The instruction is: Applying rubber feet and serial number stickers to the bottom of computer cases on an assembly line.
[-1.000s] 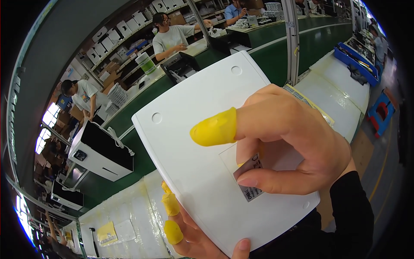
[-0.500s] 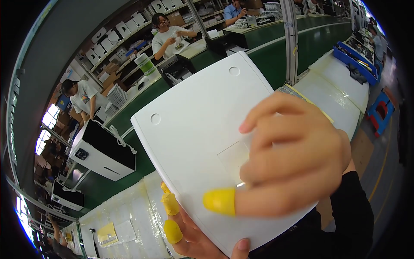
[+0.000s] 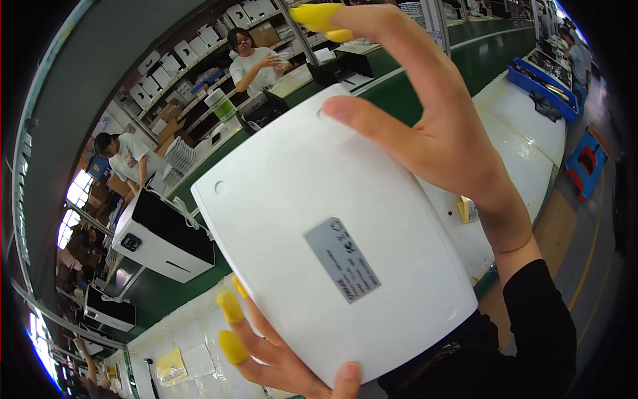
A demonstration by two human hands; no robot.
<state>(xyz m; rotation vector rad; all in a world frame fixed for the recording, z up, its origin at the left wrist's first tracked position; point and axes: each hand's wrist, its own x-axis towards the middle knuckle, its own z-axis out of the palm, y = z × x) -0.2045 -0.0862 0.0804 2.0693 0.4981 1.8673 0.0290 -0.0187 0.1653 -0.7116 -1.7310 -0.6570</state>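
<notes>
A white panel-like housing (image 3: 279,193) with rounded corners and small round marks near its corners is tilted in front of me. A silver rectangular label (image 3: 342,259) with dark print is on its face. My left hand (image 3: 286,362) grips the lower left edge, thumb on the face and fingers behind, yellow covers on several fingertips. Over the far right corner is my right hand (image 3: 432,113), fingers spread; its thumb is at or just above the surface, and yellow covers show on two fingertips.
A white-and-black appliance (image 3: 166,233) with a white cord stands on the green conveyor (image 3: 143,282) at left. A person (image 3: 256,66) works across it, another (image 3: 129,159) farther left. A blue tray (image 3: 545,90) of tools is at right. A yellow sheet (image 3: 171,366) lies lower left.
My right hand has moved from the middle of the housing up to its far right corner, its fingers now spread. The label it covered is in sight. The housing has shifted slightly left.
</notes>
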